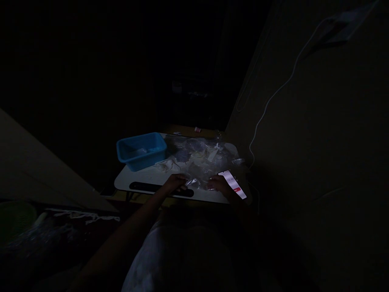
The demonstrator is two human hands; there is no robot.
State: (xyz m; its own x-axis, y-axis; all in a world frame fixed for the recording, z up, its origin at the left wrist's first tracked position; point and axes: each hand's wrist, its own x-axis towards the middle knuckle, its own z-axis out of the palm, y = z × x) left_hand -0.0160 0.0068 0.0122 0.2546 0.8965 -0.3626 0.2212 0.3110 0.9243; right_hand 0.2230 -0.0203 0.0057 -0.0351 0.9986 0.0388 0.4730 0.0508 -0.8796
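Both hands hold a clear plastic bag (196,182) stretched between them, low over the near edge of a small white table (146,175). My left hand (176,182) is closed on the bag's left side, above a dark slot in the tabletop. On the other side, my right hand (217,183) pinches the bag's right edge, close beside a lit phone (232,184). A heap of crumpled clear plastic (194,145) with pale pieces among it covers the table beyond my hands. The room is very dark, so finger details are faint.
A blue plastic basin (146,161) stands at the table's left, with something clear inside. A white cable (281,87) hangs down the right wall. A small red and white item (197,129) lies behind the table. At lower left are a green tub (16,219) and more plastic (42,239).
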